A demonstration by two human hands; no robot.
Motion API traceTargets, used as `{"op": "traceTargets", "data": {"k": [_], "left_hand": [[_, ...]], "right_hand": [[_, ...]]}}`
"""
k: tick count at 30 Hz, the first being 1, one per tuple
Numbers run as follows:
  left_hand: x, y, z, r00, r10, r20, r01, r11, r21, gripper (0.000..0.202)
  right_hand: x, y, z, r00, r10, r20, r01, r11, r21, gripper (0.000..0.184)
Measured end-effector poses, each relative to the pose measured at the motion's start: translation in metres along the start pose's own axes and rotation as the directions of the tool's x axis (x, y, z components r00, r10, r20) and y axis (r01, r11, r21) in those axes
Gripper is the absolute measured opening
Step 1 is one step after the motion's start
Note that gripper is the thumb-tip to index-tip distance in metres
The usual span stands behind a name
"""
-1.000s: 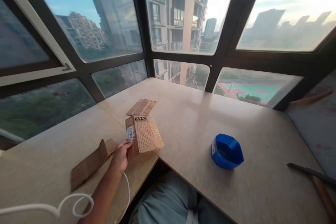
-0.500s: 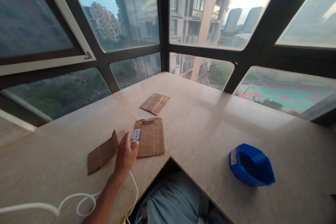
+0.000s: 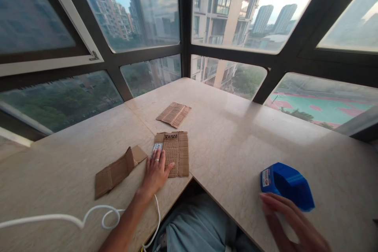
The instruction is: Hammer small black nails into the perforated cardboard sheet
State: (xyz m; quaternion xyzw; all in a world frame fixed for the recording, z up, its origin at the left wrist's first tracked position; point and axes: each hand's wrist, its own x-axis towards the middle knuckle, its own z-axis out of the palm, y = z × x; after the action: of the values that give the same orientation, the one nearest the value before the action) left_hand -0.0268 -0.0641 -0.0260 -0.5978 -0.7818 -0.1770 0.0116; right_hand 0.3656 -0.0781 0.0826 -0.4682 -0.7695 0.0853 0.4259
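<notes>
My left hand (image 3: 156,171) lies flat, fingers spread, on the left part of a piece of brown cardboard (image 3: 183,155) near the counter's corner cut-out. The cardboard carries a grid of small holes and a row of small dark pieces (image 3: 171,136) along its top. A white printed label (image 3: 157,147) shows just beyond my fingertips. At the lower right, my right hand (image 3: 291,220) is in front of a blue plastic bin (image 3: 295,183), thumb and fingertips drawn together in a pinch. Whatever may be between those fingertips is too small or blurred to make out.
Another holed cardboard sheet (image 3: 174,114) lies farther back. To the left is a folded cardboard piece (image 3: 115,171). A white cable (image 3: 59,217) curls across the left side of the pale counter (image 3: 224,138). Dark-framed windows (image 3: 230,53) border the counter.
My left hand has shifted right and flattened onto the cardboard, which sits slightly farther right in view. My right hand has come into view beside the blue bin.
</notes>
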Motion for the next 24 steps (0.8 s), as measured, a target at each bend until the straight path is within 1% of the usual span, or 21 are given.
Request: {"op": "traceTargets", "data": {"k": [1,2,4,5,6,7,8,10,13,16,18,21,24], "left_hand": [[-0.002,0.002,0.000,1.000,0.026,0.006,-0.026,0.999,0.022,0.065],[-0.004,0.003,-0.001,0.999,0.046,0.008,-0.047,0.998,0.046,0.065],[-0.006,0.004,-0.003,0.997,0.078,-0.004,-0.077,0.992,0.095,0.064],[-0.005,0.005,-0.005,0.996,0.090,-0.019,-0.087,0.989,0.116,0.064],[-0.004,0.006,-0.007,0.994,0.105,-0.039,-0.099,0.987,0.130,0.063],[-0.002,0.008,-0.009,0.990,0.126,-0.064,-0.116,0.984,0.135,0.062],[0.001,0.010,-0.011,0.984,0.153,-0.090,-0.141,0.981,0.132,0.060],[0.009,0.016,-0.016,0.966,0.221,-0.130,-0.207,0.971,0.118,0.056],[0.022,0.027,-0.019,0.939,0.317,-0.137,-0.306,0.947,0.096,0.048],[0.030,0.032,-0.015,0.936,0.331,-0.118,-0.327,0.943,0.056,0.044],[0.033,0.032,-0.009,0.940,0.321,-0.111,-0.320,0.947,0.027,0.044],[0.032,0.028,0.001,0.946,0.304,-0.117,-0.306,0.952,-0.004,0.045],[0.031,0.026,0.006,0.952,0.278,-0.126,-0.283,0.959,-0.028,0.044]], "right_hand": [[0.015,-0.011,0.019,0.997,-0.056,0.059,0.051,0.995,0.086,0.019],[0.031,-0.021,0.039,0.990,-0.073,0.122,0.051,0.985,0.167,0.015],[0.063,-0.039,0.083,0.951,-0.119,0.286,0.026,0.951,0.308,0.017],[0.079,-0.045,0.105,0.931,-0.153,0.330,0.033,0.939,0.342,0.018],[0.093,-0.050,0.127,0.907,-0.181,0.381,0.054,0.945,0.322,0.018],[0.107,-0.055,0.148,0.875,-0.194,0.444,0.088,0.965,0.247,0.019],[0.119,-0.058,0.168,0.858,-0.198,0.475,0.106,0.971,0.213,0.019],[0.141,-0.065,0.206,0.836,-0.207,0.509,0.141,0.976,0.164,0.023],[0.166,-0.074,0.253,0.797,-0.219,0.564,0.213,0.974,0.077,0.022],[0.181,-0.077,0.288,0.743,-0.224,0.630,0.285,0.958,0.004,0.018],[0.187,-0.076,0.304,0.698,-0.251,0.671,0.341,0.940,-0.002,0.017],[0.191,-0.073,0.318,0.630,-0.318,0.709,0.417,0.908,0.037,0.019],[0.193,-0.069,0.321,0.585,-0.380,0.717,0.467,0.880,0.086,0.021]]}}
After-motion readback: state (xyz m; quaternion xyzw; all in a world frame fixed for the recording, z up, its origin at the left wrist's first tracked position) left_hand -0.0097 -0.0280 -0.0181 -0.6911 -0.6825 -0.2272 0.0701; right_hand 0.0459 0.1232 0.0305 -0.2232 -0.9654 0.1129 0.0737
